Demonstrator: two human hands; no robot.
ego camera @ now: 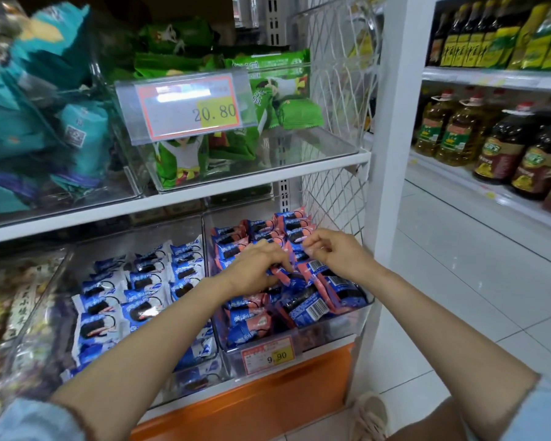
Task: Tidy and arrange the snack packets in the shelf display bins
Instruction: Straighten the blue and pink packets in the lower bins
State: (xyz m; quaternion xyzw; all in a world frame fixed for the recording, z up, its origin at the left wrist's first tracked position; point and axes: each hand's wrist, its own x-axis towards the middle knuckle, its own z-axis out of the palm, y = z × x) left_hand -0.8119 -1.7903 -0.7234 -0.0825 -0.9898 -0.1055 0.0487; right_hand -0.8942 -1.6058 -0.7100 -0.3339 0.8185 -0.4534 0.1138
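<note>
Both forearms reach into the lower right bin [328, 326], where pink packets [303, 305] stand in rows at the back and lie jumbled in front. The left hand [258, 265] grips one packet and the right hand [337, 253] pinches another's edge (partly hidden). This looks like mid-tidying; next, the loose front ones likely need turning upright into rows.

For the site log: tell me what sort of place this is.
Most likely a grocery shop aisle: clear bins of snack packets, price tags reading 20.80 and 9.90, and cooking oil bottles shelved alongside.
</note>
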